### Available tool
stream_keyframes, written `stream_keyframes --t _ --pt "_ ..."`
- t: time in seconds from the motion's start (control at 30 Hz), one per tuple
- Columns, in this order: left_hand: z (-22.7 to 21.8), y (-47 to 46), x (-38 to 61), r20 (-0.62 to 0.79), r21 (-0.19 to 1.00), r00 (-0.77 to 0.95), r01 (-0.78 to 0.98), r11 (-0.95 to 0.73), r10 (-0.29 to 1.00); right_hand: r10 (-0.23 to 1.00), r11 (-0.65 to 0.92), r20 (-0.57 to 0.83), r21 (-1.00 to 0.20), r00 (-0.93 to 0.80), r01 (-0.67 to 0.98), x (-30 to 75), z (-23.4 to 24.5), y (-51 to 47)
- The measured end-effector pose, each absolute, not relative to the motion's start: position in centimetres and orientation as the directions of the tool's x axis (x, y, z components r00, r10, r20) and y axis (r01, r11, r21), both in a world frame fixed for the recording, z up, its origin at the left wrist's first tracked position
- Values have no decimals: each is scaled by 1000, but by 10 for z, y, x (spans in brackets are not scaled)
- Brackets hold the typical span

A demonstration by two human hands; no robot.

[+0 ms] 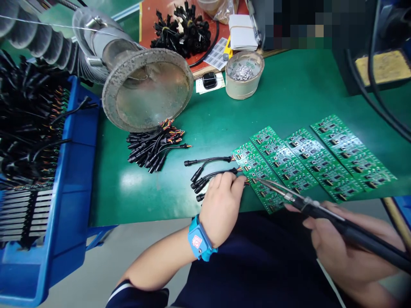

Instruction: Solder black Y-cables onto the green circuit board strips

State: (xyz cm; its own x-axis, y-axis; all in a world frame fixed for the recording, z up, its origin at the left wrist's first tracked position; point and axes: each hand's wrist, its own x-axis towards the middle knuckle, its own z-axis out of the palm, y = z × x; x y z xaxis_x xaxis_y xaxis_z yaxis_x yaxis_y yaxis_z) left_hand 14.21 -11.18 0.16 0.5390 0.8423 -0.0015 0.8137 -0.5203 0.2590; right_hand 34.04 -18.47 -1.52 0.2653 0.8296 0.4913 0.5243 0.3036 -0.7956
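My left hand point(223, 199), with a blue strap at the wrist, is closed on a black connector cable point(201, 197) whose coloured wire ends meet the leftmost green circuit board panel point(271, 199). Above it, other black cables point(213, 161) lie with their wires at the same panel's left edge. In my right hand point(340, 239) is a black-handled soldering iron point(308, 208). Its tip points left, at the board close to the wires my left hand holds; whether it touches cannot be made out. More green panels point(353, 154) lie slanted side by side to the right.
A bundle of black cables point(157, 145) lies below the round fume extractor hood point(147, 92). Behind stands a round tub point(244, 77) with silvery bits. A blue crate point(75, 158) full of cables is on the left. Dark cords point(369, 81) hang at the right.
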Motion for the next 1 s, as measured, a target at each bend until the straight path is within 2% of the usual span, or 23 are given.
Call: stream_keyframes --t 0.1,0.2,0.27,0.37,0.53,0.6,0.77,1.0 --pt "0 -112 139 26 353 499 806 -475 866 800 356 517 -818 305 453 331 -33 -196" --pt "-1 -113 134 38 448 464 783 -430 885 826 383 509 -823 243 420 326 -40 -196" --pt "-2 -113 131 33 470 453 779 -414 891 827 416 531 -800 187 433 326 -39 -190" --pt "-1 -113 129 35 451 428 800 -396 903 818 462 562 -768 122 444 329 -34 -178" --pt "0 -115 132 121 300 363 874 -383 924 837 496 545 -792 46 356 329 -27 -169" --pt "0 -115 133 146 273 354 883 -382 924 842 501 538 -803 32 321 327 -25 -170" --pt "1 -115 135 139 292 340 883 -367 930 857 492 513 -787 -48 371 324 -21 -171" --pt "2 -113 139 115 303 292 900 -314 949 866 452 499 -753 -33 478 324 -19 -170"
